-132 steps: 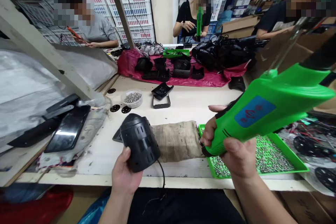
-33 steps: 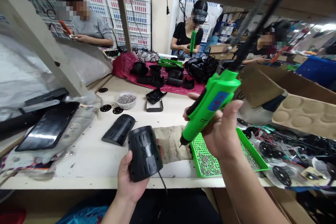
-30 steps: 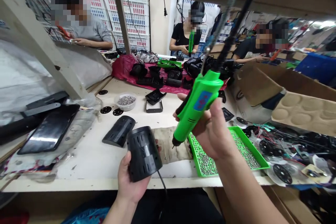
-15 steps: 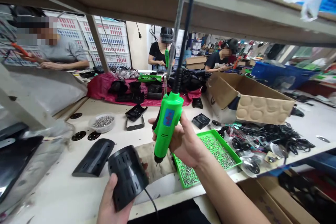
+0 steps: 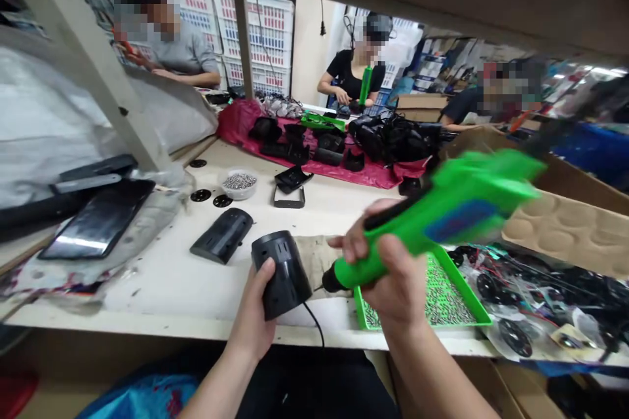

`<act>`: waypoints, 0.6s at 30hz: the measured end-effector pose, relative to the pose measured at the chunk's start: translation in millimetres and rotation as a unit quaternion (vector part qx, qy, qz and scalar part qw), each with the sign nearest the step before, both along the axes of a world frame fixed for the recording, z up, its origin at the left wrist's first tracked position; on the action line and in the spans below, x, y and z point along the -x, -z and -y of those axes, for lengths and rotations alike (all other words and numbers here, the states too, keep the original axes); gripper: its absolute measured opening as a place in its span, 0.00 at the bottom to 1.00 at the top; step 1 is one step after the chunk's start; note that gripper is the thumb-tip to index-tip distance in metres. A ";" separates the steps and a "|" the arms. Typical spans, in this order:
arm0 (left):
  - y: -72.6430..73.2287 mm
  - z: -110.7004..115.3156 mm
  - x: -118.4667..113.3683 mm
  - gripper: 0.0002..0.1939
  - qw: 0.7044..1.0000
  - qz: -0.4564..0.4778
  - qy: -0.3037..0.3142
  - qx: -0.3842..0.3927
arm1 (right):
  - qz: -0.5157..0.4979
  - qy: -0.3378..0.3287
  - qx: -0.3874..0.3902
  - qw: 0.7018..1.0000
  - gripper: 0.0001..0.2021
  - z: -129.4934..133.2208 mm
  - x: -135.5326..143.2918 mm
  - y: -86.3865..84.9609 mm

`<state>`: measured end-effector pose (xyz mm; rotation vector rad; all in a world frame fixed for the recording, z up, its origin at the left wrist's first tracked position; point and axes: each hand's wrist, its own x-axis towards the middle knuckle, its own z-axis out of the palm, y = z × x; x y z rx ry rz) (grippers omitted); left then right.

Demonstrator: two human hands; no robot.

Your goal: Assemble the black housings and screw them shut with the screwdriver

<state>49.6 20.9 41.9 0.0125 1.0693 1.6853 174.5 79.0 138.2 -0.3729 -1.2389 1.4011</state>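
Note:
My left hand (image 5: 255,304) is closed around a black slotted plastic housing (image 5: 281,273), its thumb on the near side; a thin black cord (image 5: 317,324) hangs from the housing's lower end. My right hand (image 5: 393,275) grips a bright green electric screwdriver (image 5: 437,216), tilted so that its black nose points left and down. The tip is close to the housing's right side; whether they touch, I cannot tell. A curved black cover (image 5: 223,236) lies on the table left of the housing. Beneath my right hand stands a green tray (image 5: 474,322) of small screws.
Beyond the housing are a clear bowl (image 5: 239,184) of screws, black discs (image 5: 200,195) and a black frame (image 5: 289,200). Black parts lie on pink plastic (image 5: 383,173). At right are a cardboard box (image 5: 565,229) and tangled wires. Several co-workers sit across the table; an overhead shelf spans the top.
The screwdriver has swung from hanging nearly upright to a strong tilt, its nose now toward the housing. My left hand still holds the housing. The camera view has shifted.

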 end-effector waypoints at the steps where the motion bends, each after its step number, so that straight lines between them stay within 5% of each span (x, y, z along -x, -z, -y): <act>1: 0.8 0.5 -0.5 0.24 1.000 -0.012 0.006 -0.010 | -0.038 0.018 -0.011 0.999 0.13 7.1 3.9 -4.6; 4: 1.6 0.4 -1.7 0.25 0.998 -0.045 0.016 -0.032 | -0.051 0.036 -0.052 0.997 0.13 23.6 13.5 -10.7; 9: 0.5 -1.8 -3.7 0.26 0.998 -0.054 0.007 -0.042 | 0.002 -0.001 -0.092 0.996 0.12 27.3 21.4 6.4; 18: -0.1 0.1 -7.0 0.25 0.996 -0.067 -0.002 -0.055 | -0.027 0.002 -0.072 0.997 0.10 25.3 37.3 18.3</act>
